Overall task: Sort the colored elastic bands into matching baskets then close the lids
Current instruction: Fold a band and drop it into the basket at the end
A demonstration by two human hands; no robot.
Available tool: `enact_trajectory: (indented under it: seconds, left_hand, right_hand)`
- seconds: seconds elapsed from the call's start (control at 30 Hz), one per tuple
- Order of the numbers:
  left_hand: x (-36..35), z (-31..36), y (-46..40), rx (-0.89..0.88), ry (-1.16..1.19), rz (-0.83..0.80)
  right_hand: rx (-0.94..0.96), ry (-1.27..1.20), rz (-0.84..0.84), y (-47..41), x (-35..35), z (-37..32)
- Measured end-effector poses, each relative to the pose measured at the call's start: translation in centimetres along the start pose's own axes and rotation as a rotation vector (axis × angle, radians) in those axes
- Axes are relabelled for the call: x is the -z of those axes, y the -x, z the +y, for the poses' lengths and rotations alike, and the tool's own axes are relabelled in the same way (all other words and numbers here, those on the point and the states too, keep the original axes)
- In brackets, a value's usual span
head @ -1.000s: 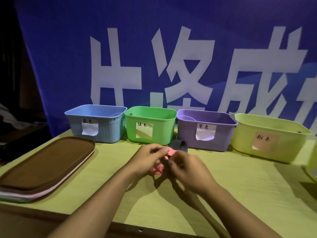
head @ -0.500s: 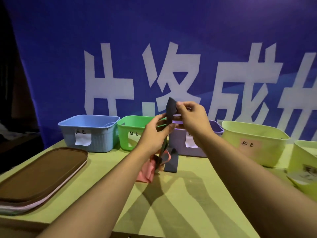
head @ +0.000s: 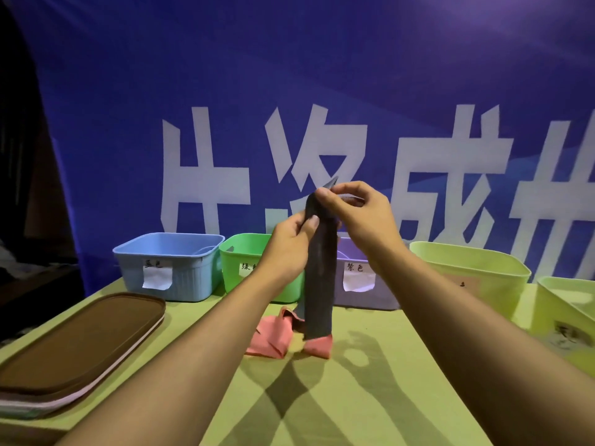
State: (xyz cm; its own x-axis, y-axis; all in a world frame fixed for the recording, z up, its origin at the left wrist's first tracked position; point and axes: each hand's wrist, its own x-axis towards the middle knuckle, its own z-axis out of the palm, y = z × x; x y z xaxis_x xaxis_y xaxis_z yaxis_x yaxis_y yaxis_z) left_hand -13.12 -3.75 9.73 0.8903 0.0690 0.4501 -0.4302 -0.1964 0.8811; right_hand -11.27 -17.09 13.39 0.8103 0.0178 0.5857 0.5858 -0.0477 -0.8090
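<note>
Head view: both hands hold a dark band up above the tabletop. The right hand has a pinching grip at its top; the left hand grips just below. The hanging band and forearms partly hide the green basket, the purple basket and the pink bands. Stacked lids lie left.

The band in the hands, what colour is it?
Black, or a very dark grey. The band hangs long from both hands, plain in the head view.
</note>
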Motion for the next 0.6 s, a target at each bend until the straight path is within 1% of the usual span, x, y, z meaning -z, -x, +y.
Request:
enact_trajectory:
  seconds: [0.07, 0.13, 0.23, 0.33, 0.5, 0.6]
  left_hand:
    - [-0.1, 0.7, 0.3, 0.0, 0.053, -0.038]
    - [-0.3, 1.2, 0.6, -0.002, 0.108, -0.086]
    - [-0.6, 2.0, 1.4, 0.034, 0.217, -0.161]
    - [-0.9, 2.0, 1.9, 0.081, 0.295, -0.191]
    - [-1.2, 1.7, 2.8, 0.14, 0.369, -0.306]
    - [-1.2, 1.7, 3.2, 0.159, 0.444, -0.392]
  right_hand:
    - [-0.008, -0.062, -0.007, 0.0, 0.5, -0.5]
    - [0.01, -0.069, -0.003, 0.0, 0.9, -0.9]
    - [0.019, -0.098, -0.047, 0.2, 1.6, -1.4]
    - [0.031, -0.062, -0.074, 0.4, 2.2, -1.4]
    - [0.096, -0.047, -0.007, 0.5, 3.1, -1.0]
    - [0.085, -0.071, 0.0, 0.6, 3.6, -0.6]
